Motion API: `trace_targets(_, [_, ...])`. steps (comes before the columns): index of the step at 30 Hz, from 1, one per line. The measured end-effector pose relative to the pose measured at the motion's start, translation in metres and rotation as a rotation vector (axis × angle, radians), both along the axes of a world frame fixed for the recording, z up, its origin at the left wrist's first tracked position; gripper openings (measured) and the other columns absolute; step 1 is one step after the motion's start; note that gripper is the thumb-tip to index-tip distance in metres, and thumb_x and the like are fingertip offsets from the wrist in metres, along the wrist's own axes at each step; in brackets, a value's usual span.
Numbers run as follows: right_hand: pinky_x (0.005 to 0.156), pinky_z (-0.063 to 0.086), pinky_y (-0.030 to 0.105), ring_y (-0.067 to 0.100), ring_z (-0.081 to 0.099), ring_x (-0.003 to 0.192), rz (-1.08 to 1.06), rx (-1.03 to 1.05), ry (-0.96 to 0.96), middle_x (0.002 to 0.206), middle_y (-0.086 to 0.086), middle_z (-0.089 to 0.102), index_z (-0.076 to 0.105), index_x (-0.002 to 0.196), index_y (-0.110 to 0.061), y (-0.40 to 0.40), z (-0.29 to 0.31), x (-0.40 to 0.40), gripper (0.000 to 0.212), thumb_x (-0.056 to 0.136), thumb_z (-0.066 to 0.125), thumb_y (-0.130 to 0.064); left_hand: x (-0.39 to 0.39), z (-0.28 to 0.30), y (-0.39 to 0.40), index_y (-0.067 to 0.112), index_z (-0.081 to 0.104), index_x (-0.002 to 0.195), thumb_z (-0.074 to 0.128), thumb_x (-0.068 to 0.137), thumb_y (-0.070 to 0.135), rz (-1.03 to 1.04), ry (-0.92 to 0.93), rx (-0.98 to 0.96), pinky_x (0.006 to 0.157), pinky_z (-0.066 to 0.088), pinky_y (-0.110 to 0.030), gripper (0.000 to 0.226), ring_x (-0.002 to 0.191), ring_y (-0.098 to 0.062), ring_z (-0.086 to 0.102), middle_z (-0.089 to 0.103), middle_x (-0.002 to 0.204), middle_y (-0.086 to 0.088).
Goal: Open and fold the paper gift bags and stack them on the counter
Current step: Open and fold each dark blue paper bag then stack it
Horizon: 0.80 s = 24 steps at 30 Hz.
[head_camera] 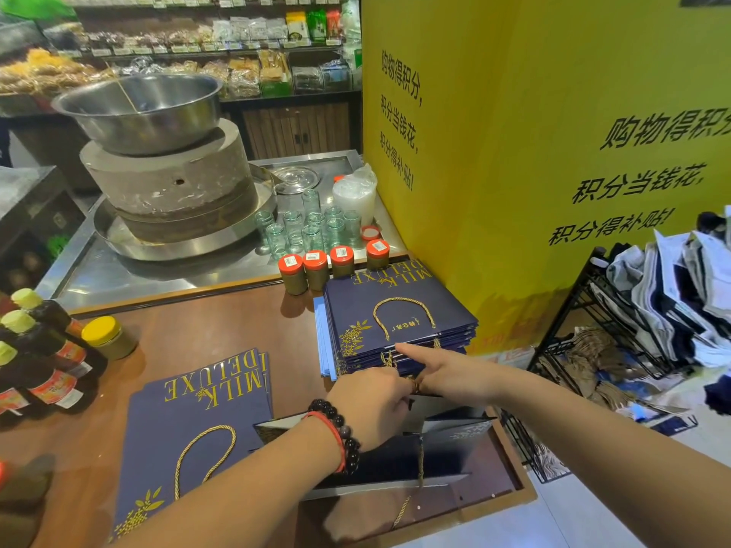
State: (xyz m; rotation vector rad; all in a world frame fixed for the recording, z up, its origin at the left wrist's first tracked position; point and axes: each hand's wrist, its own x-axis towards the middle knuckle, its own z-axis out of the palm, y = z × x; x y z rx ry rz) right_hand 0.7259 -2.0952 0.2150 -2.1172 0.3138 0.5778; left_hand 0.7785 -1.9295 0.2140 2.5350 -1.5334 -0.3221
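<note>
The person's left hand (366,399) is curling over and the right hand (433,373), forefinger extended, is pinching the opened gift bag (399,460) at the counter (190,334) edge—light, stiff, crease-prone paper, probably best gripped along its top rim.

hands (395,389) at open bag (443,448), stacked bags (395,310), counter (197,334)

worktop (221,334): brown wood, smooth, low sheen | gift bags (399,314): navy paper, matt, gold print, twisted cord handles | basin (138,108): polished metal | millstone (174,179): rough grey stone | jars (312,227): clear glass | rack (585,330): black wire metal
</note>
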Motion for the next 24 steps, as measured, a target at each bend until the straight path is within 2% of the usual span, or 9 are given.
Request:
trace_targets(2, [0.084, 0.045, 0.022, 0.002, 0.058, 0.093, 0.01, -0.125, -0.054, 0.103, -0.012, 0.067, 0.039, 0.144, -0.036, 0.003, 0.006, -0.004, 0.055, 0.091, 0.055, -0.03, 0.001, 0.0, 0.0, 0.016, 0.059, 0.106, 0.038, 0.099, 0.026, 0.007, 0.006, 0.002, 0.066, 0.035, -0.03, 0.024, 0.096, -0.021, 0.056, 0.056, 0.103, -0.002])
trace_targets(3, [0.086, 0.047, 0.026, 0.005, 0.057, 0.096, 0.009, -0.247, -0.135, 0.107, -0.011, 0.064, 0.05, 0.131, -0.034, 0.005, 0.008, -0.007, 0.043, 0.089, 0.057, -0.035, 0.001, 0.0, 0.0, 0.016, 0.058, 0.107, 0.039, 0.098, 0.026, 0.015, 0.008, 0.004, 0.067, 0.036, -0.031, 0.024, 0.097, -0.021, 0.055, 0.056, 0.104, -0.002])
trace_targets(5, [0.08, 0.048, 0.03, 0.011, 0.052, 0.091, -0.001, -0.49, -0.355, 0.099, -0.008, 0.056, 0.059, 0.098, -0.029, 0.013, 0.014, -0.015, 0.015, 0.085, 0.06, -0.037, 0.003, -0.001, 0.0, 0.019, 0.058, 0.106, 0.04, 0.098, 0.028, 0.037, 0.025, 0.013, 0.068, 0.037, -0.032, 0.022, 0.098, -0.023, 0.056, 0.056, 0.104, -0.001])
trace_targets(7, [0.076, 0.045, 0.032, 0.015, 0.05, 0.087, 0.056, -0.62, -0.44, 0.09, -0.006, 0.053, 0.063, 0.081, -0.024, 0.023, 0.02, -0.022, 0.018, 0.084, 0.057, -0.041, 0.005, -0.002, -0.001, 0.022, 0.057, 0.105, 0.042, 0.096, 0.028, 0.062, 0.056, 0.029, 0.069, 0.042, -0.034, 0.019, 0.097, -0.023, 0.057, 0.056, 0.102, 0.0])
trace_targets(10, [0.085, 0.045, 0.036, 0.019, 0.05, 0.099, 0.187, -0.739, -0.306, 0.099, -0.003, 0.058, 0.073, 0.084, -0.019, 0.032, 0.016, -0.026, 0.035, 0.085, 0.051, -0.047, 0.006, -0.002, -0.002, 0.023, 0.056, 0.102, 0.044, 0.095, 0.025, 0.095, 0.091, 0.041, 0.071, 0.044, -0.033, 0.015, 0.096, -0.022, 0.058, 0.057, 0.1, 0.0])
trace_targets(13, [0.096, 0.042, 0.039, 0.02, 0.044, 0.116, 0.115, -0.775, -0.223, 0.117, -0.004, 0.055, 0.073, 0.098, -0.021, 0.036, 0.008, -0.027, 0.04, 0.084, 0.052, -0.052, 0.006, -0.001, -0.003, 0.022, 0.051, 0.093, 0.04, 0.096, 0.021, 0.129, 0.122, 0.039, 0.07, 0.039, -0.029, 0.011, 0.093, -0.021, 0.055, 0.052, 0.095, 0.001])
trace_targets(16, [0.098, 0.038, 0.04, 0.022, 0.046, 0.114, 0.094, -0.85, -0.179, 0.115, -0.002, 0.057, 0.07, 0.104, -0.019, 0.046, 0.003, -0.024, 0.041, 0.085, 0.054, -0.051, 0.002, 0.003, -0.004, 0.021, 0.042, 0.085, 0.042, 0.093, 0.016, 0.143, 0.164, 0.069, 0.07, 0.036, -0.029, 0.01, 0.092, -0.022, 0.053, 0.052, 0.095, -0.002])
trace_targets(21, [0.102, 0.033, 0.039, 0.021, 0.052, 0.106, 0.063, -0.888, -0.212, 0.106, -0.003, 0.061, 0.065, 0.098, -0.021, 0.055, 0.004, -0.025, 0.024, 0.095, 0.049, -0.038, 0.001, 0.007, 0.0, 0.019, 0.05, 0.089, 0.042, 0.092, 0.009, 0.131, 0.2, 0.067, 0.071, 0.035, -0.028, 0.013, 0.096, -0.026, 0.055, 0.057, 0.1, -0.007])
trace_targets(24, [0.104, 0.032, 0.039, 0.019, 0.054, 0.099, 0.043, -0.883, -0.233, 0.097, -0.005, 0.062, 0.066, 0.09, -0.023, 0.057, 0.002, -0.025, 0.026, 0.096, 0.044, -0.035, 0.001, 0.008, 0.003, 0.017, 0.053, 0.093, 0.043, 0.093, 0.012, 0.122, 0.159, 0.068, 0.072, 0.034, -0.028, 0.012, 0.1, -0.025, 0.054, 0.056, 0.103, -0.006])
